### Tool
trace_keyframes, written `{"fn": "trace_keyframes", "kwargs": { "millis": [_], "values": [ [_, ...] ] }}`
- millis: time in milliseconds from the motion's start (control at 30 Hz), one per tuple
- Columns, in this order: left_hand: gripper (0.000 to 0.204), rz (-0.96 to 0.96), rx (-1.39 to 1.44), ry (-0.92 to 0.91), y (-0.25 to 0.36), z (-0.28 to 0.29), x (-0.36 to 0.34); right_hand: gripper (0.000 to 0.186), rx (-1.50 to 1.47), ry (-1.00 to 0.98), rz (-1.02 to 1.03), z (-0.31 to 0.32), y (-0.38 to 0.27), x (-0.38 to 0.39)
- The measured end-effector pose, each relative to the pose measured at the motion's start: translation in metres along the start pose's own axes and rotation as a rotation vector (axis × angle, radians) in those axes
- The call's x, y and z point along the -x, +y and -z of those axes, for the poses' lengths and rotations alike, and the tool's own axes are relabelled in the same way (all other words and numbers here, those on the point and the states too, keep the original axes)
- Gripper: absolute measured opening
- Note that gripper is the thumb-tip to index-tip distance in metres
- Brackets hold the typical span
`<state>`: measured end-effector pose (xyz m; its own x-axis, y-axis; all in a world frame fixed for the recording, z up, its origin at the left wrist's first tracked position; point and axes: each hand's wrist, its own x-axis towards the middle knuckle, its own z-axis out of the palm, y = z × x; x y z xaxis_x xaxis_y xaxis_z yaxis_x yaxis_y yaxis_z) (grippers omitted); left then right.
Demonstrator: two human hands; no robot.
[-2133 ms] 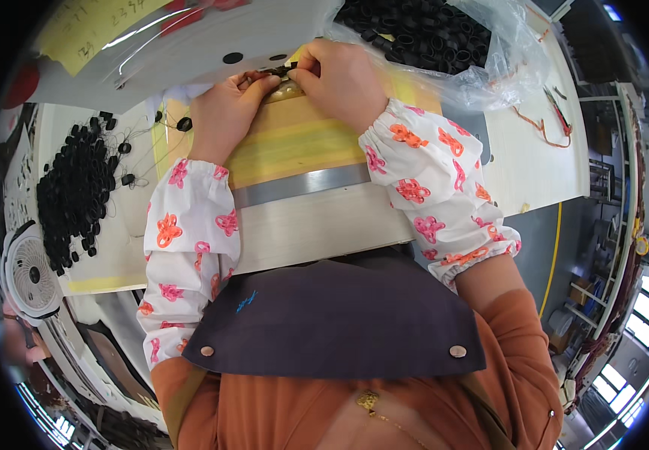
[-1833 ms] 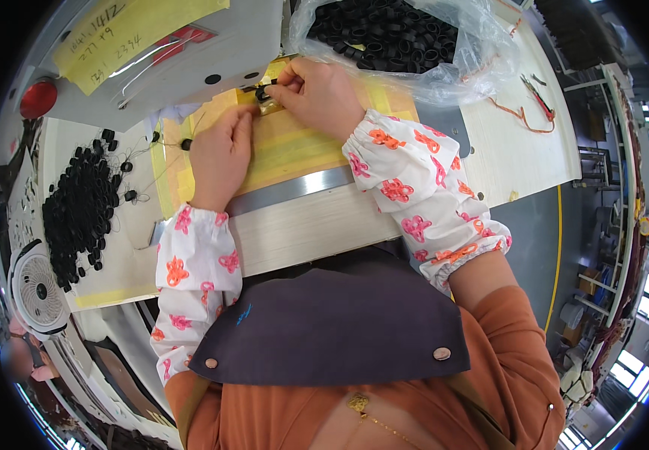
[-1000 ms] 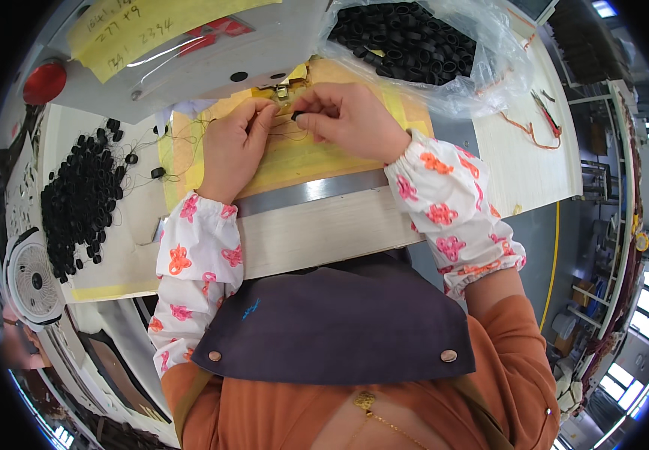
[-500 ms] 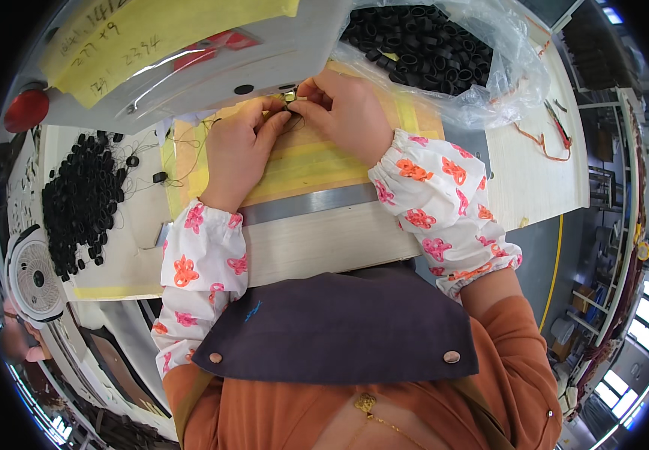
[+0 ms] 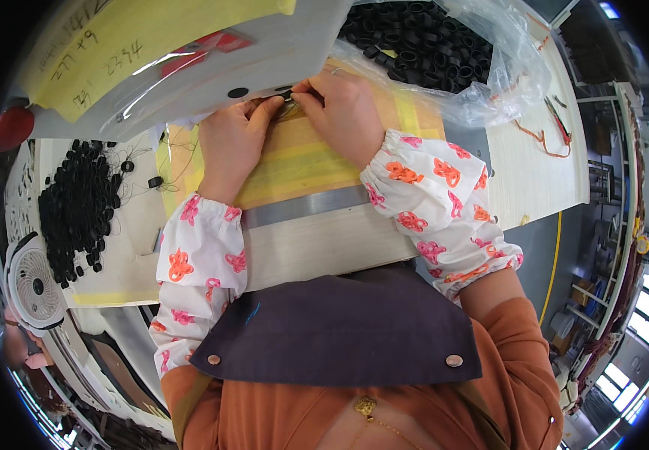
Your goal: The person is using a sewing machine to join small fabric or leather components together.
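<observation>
Under the head of a grey sewing machine (image 5: 189, 90), my two hands meet over a yellow taped work plate (image 5: 287, 157). My right hand (image 5: 339, 112) is closed, thumb and fingers pinched on a small black piece (image 5: 288, 95) at the machine's working point. My left hand (image 5: 230, 146) comes from the lower left, thumb and index together beside that piece; what they grip is too small to make out. Thin dark threads trail near the fingertips. To the left lies a heap of black loops (image 5: 73, 206) joined by threads.
A clear plastic bag (image 5: 519, 75) of black loops is at top right, beside thread snips (image 5: 562, 124) and orange cord. A white fan (image 5: 35, 281) stands past the table's left end, where part of another person (image 5: 17, 345) shows. Shelving (image 5: 602, 225) runs along the right.
Compared with about a second ago, my right hand has moved up with the black piece to the machine's working point, and my left fingertips have followed. The metal fitting there is now mostly hidden.
</observation>
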<state>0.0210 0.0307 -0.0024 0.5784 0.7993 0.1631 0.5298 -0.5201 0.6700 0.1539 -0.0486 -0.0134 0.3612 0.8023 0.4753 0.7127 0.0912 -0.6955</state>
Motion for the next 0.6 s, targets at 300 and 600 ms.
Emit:
{"fn": "trace_keyframes", "kwargs": {
  "millis": [300,600],
  "values": [
    [0.023,-0.045,0.105,0.002,-0.014,-0.004,-0.004,0.005,-0.043,-0.011,-0.022,0.001,-0.004,0.001],
    [0.021,-0.126,0.117,-0.025,-0.02,-0.006,-0.009,0.008,-0.017,-0.001,-0.022,0.002,0.0,0.0]
  ]
}}
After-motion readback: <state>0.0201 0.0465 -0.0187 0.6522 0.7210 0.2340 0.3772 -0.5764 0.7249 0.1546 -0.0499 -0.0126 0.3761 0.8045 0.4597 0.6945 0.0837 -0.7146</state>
